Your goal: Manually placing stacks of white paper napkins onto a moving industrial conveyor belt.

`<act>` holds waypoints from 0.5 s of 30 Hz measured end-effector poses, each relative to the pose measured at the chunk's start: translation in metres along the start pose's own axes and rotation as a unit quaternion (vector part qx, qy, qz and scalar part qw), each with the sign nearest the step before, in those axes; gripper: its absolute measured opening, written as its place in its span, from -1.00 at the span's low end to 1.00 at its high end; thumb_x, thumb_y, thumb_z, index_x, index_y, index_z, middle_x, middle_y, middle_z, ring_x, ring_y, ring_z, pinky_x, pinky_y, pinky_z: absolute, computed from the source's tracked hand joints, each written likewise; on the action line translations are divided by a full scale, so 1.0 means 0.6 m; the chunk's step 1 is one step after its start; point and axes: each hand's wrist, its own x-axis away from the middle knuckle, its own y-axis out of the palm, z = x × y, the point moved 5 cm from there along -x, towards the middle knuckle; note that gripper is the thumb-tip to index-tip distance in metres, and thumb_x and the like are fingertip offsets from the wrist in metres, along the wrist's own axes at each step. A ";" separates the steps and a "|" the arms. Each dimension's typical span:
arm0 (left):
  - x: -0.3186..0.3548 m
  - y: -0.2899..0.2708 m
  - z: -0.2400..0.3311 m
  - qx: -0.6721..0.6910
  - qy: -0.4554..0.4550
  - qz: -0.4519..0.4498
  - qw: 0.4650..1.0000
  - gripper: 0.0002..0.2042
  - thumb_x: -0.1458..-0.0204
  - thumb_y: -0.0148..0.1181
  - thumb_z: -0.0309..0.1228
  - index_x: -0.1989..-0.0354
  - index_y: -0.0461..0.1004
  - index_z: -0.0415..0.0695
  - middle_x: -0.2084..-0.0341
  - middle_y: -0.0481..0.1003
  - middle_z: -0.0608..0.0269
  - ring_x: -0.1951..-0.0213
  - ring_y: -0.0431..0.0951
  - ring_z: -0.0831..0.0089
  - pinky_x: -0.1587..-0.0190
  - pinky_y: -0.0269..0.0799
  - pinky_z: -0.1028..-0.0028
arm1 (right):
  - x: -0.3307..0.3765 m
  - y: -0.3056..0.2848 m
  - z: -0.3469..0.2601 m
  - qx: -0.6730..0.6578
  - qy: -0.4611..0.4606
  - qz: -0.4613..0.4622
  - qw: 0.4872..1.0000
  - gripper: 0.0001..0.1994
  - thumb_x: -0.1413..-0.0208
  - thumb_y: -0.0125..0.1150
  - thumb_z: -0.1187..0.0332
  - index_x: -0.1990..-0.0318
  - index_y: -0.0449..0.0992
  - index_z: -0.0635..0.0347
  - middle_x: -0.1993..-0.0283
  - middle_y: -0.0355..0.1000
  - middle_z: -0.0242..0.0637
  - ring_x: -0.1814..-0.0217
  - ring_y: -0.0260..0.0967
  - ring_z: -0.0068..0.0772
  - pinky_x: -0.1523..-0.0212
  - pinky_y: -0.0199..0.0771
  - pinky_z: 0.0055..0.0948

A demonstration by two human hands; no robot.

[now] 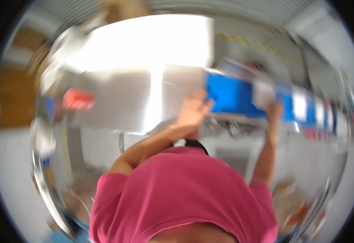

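My left hand [194, 108] is over the right end of a shiny metal table [120, 95], by the near end of a blue strip that looks like a conveyor belt [229, 94]. Its fingers look stretched and apart, and nothing shows in it. Farther right, my right hand [273, 112] reaches over the blue strip. It is at the edge of a pale, flat white piece [263, 94]. Motion smears its fingers, so I cannot make out whether it grips the piece or only touches it.
More white pieces [299, 103] lie spaced along the strip to the right. A red object [78, 99] sits at the metal table's left end. Very bright light covers a white panel [156, 42] at the back. Curved metal rails [49, 194] stand at lower left.
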 end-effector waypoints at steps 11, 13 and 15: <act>0.239 -0.234 -0.013 -0.060 -0.169 0.179 0.967 -0.74 0.08 0.16 -0.39 0.18 0.42 -0.15 -0.03 0.28 -0.11 -0.12 0.26 0.02 -0.06 0.22 0.16 | 0.156 -0.579 -0.509 -0.373 -0.183 0.338 0.844 -0.69 -0.20 0.04 0.38 -0.06 0.35 0.32 -0.05 0.37 -0.06 -0.07 0.34 -0.03 -0.08 0.34 -0.23; 0.325 -0.310 -0.032 -0.069 -0.190 0.262 0.944 -0.78 0.08 0.17 -0.44 0.22 0.44 -0.16 0.04 0.33 0.01 -0.07 0.30 0.13 -0.02 0.25 0.26 | 0.229 -0.622 -0.686 -0.463 -0.285 0.319 0.776 -0.71 -0.21 0.02 0.42 -0.04 0.36 0.35 -0.03 0.38 -0.06 -0.01 0.40 -0.16 -0.01 0.41 -0.31; 0.432 -0.381 -0.052 -0.075 -0.227 0.304 0.922 -0.78 0.07 0.17 -0.44 0.21 0.44 -0.17 0.06 0.34 0.02 -0.05 0.32 0.13 -0.02 0.26 0.25 | 0.310 -0.660 -0.849 -0.511 -0.354 0.253 0.741 -0.70 -0.19 0.04 0.44 -0.05 0.35 0.35 0.00 0.41 -0.08 0.03 0.41 -0.22 0.02 0.44 -0.34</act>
